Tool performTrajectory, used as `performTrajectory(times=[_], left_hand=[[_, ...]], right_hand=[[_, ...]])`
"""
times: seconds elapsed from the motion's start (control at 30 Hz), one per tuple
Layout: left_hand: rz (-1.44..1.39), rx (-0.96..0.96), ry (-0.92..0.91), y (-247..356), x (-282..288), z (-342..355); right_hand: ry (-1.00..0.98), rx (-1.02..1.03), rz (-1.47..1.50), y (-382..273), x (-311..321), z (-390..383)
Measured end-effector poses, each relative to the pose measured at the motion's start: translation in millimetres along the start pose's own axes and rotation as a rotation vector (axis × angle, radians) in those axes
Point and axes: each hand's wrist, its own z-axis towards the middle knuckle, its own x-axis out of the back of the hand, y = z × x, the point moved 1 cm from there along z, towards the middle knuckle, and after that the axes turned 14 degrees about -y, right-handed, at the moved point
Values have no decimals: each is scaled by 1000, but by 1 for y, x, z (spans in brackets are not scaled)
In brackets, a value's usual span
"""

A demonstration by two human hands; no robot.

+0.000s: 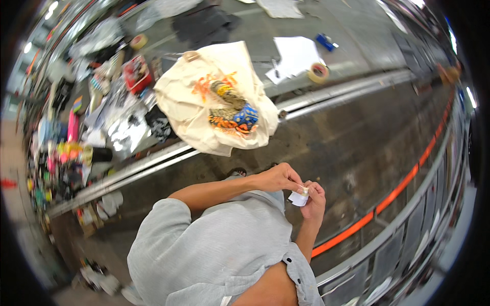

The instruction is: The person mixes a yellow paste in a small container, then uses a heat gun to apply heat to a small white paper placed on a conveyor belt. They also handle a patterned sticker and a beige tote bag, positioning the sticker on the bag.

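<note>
In front of my body, my left hand point(282, 177) and my right hand point(315, 200) meet with fingertips pinched together. Between them is a small white paper label point(298, 199) with a dark corner, hanging below the fingertips. A pale yellowish bit shows at its top, too small to make out. My right fingers grip the label, while the left fingertips pinch its upper edge. Beyond my hands, a cream cloth point(178, 102) printed with a colourful figure lies on the long table point(352, 56), draped over its near edge.
White paper sheets point(296, 51), a roll of tape point(318, 73) and a blue tool point(325, 42) lie on the table. At the left are a red basket point(137, 75), another tape roll point(138, 41) and crumpled plastic point(122, 130). An orange rail point(357, 224) curves along the right.
</note>
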Motion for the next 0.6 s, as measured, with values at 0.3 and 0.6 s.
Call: performTrajectory(times=[0.3,0.6], left_hand=[[-171,-51,727,-2,5,34],[-162,24,955,-24,-21,33]], right_hand=[[-112,-347,-302,-63,52,106],[-275,-554,-326,-55,46,162]])
